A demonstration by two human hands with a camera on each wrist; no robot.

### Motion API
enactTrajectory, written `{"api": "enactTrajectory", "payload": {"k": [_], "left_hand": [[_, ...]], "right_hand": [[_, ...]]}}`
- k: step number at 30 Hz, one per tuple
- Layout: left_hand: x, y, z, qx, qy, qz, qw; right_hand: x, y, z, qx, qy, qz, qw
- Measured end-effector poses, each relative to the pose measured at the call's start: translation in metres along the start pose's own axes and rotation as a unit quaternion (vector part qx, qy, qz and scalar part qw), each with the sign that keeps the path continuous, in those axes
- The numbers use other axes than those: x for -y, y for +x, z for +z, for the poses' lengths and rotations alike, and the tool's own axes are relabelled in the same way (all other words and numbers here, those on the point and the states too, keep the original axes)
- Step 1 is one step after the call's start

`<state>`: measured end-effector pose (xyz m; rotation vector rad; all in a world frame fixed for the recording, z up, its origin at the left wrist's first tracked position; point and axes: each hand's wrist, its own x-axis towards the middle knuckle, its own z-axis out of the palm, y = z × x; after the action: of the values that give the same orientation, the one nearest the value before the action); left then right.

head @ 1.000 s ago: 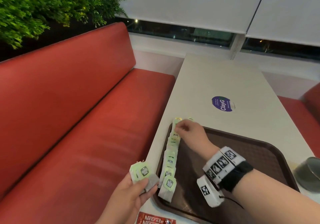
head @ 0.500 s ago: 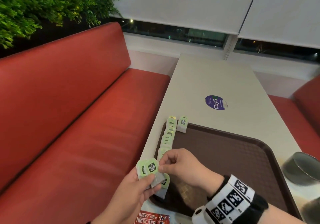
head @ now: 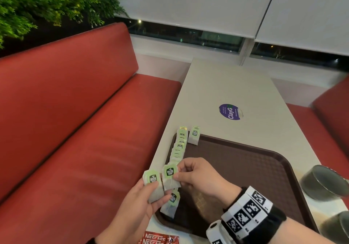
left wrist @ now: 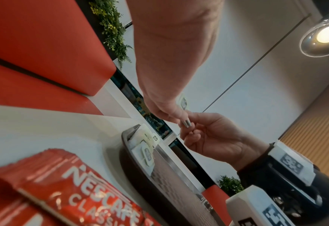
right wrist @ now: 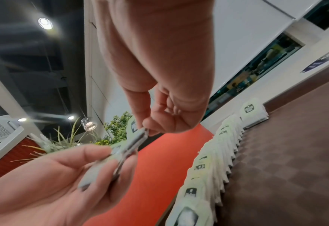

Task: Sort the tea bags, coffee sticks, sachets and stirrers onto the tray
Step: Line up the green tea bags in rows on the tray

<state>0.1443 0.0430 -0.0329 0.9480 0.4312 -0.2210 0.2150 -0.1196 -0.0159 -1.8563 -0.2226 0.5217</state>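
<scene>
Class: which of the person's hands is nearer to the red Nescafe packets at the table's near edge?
Left. The left hand, holding tea bags, sits just above the Nescafe packets; the right hand is farther, over the tray.

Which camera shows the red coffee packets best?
The left wrist view: the red coffee packets fill its lower corner, lying on the table, with the name readable. The head view shows only their top edge at the bottom. The right wrist view shows none.

You see a purple round sticker [head: 230, 111] mid-table [head: 217, 85], two dark bowls [head: 323, 182] at its right edge, a red bench [head: 75, 130] along its left edge, and a green plant [head: 47, 4] behind that.
</scene>
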Motion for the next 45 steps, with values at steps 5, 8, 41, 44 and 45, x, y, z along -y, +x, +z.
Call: {"api": "enactTrajectory", "payload": {"k": [5, 8, 41, 44, 45], "left_hand": [[-0.001, 0.002, -0.01, -0.03, -0.013, -0.002, 0.999], [-0.003, -0.001, -0.015, -0.02, -0.01, 0.004, 1.0], [-0.004, -0.002, -0.033, -0.029, -0.023, 0.011, 0.999], [-0.006, -0.003, -0.035, -0.024, -0.026, 0.003, 0.999], [-0.007, -0.003, -0.036, -0.022, -0.029, 0.002, 0.999]], "right_hand": [[-0.008, 0.012, -0.024, -0.075, 0.018, 0.029, 0.997], [-0.014, 0.028, -0.044, -0.154, 0.047, 0.044, 0.986], [-0.036, 0.128, -0.07, -0.291, -0.183, 0.167, 0.924], [-0.021, 0.102, -0.054, -0.282, -0.188, 0.068, 0.938], [-0.014, 0.087, -0.046, -0.243, -0.193, 0.045, 0.949]]}}
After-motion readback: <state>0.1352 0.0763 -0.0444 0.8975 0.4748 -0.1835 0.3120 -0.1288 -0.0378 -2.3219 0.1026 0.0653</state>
